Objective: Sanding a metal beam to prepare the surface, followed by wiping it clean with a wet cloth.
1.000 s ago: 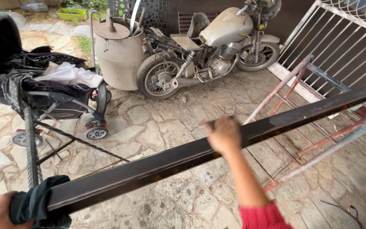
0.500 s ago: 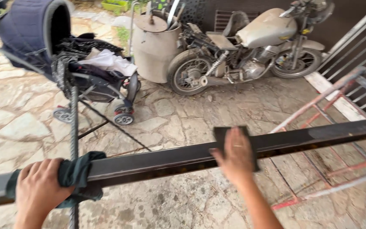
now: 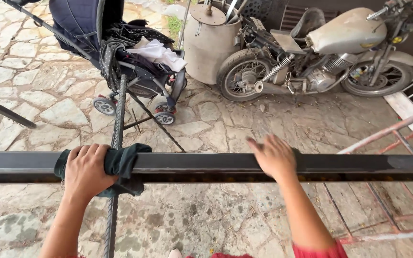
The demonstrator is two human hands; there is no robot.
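The left hand (image 3: 86, 171) clamps a dark green cloth (image 3: 120, 165) around the horizontal black steel bar (image 3: 206, 167) for grip, while the right hand (image 3: 276, 156) rests open-fingered on top, steadying it.

The bar (image 3: 206, 167) is dark grey, nearly black, with rusty orange flecks along its lower edge. The cloth (image 3: 120, 165) wrapped on it is dark green. The rebar (image 3: 116, 143) is dark grey and ribbed. The pram (image 3: 115, 52) is navy blue, with white-spotted dark trim, grey wheels with red hubs, and a white sheet (image 3: 156, 52) inside. The drum (image 3: 209, 40) is dull beige. The motorbike (image 3: 321, 52) has a cream tank, grey seat and black tyres. The frame (image 3: 388, 138) is faded red. The floor (image 3: 225, 220) is grey and tan irregular stone. A red sleeve (image 3: 321, 252) shows.
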